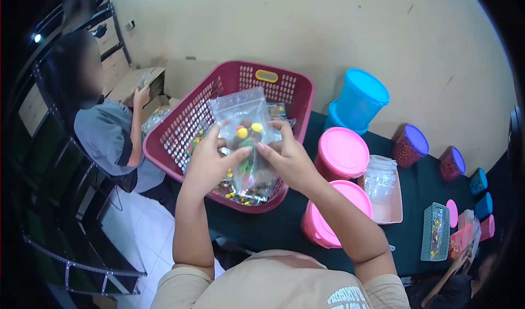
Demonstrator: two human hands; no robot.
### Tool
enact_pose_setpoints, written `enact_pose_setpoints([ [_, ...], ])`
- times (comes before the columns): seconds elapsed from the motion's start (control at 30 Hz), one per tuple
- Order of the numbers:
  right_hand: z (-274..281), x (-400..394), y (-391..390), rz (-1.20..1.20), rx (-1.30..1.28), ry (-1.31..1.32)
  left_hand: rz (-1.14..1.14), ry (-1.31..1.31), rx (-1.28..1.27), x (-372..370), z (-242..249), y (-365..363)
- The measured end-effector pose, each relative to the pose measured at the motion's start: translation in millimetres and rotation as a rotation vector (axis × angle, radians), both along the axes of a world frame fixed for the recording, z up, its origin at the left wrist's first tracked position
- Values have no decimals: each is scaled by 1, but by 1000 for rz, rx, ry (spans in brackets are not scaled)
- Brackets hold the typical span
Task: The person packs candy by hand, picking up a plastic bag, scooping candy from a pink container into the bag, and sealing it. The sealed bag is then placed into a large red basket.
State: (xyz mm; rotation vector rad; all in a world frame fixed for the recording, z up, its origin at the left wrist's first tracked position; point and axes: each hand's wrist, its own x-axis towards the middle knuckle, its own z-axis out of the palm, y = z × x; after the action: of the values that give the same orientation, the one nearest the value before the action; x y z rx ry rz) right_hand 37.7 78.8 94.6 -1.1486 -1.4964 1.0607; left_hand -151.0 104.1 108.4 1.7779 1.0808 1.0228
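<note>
A clear zip bag point(239, 107) with yellow, green, red and brown sweets inside is held up over a maroon plastic basket point(302, 101). My left hand point(210, 158) grips the bag's left side, thumb on its front. On the right side my right hand point(287, 156) grips it the same way, fingers behind the plastic. Below the hands, more filled packets point(229, 191) lie in the basket. The bag's zip end points up and away from me. Its lower part is partly hidden by glare and the fingers.
Right of the basket stand pink-lidded tubs point(343, 151), blue containers point(363, 93) and a tray point(391, 213) of empty bags. Farther right are purple-lidded jars point(416, 139) and a green basket point(436, 232). A person point(104, 128) sits at left; another person's hands point(462, 262) show lower right.
</note>
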Motion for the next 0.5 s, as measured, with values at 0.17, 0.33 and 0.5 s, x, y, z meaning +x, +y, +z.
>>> enact_pose_setpoints([
  [0.17, -54, 2, 13, -179, 216, -728, 147, 582, -11, -27, -45, 36],
  [0.33, -56, 3, 10, -209, 152, -529, -57, 632, 49, -20, -49, 33],
  [0.5, -58, 4, 9, -207, 166, -520, -184, 535, -85, -18, -44, 32],
])
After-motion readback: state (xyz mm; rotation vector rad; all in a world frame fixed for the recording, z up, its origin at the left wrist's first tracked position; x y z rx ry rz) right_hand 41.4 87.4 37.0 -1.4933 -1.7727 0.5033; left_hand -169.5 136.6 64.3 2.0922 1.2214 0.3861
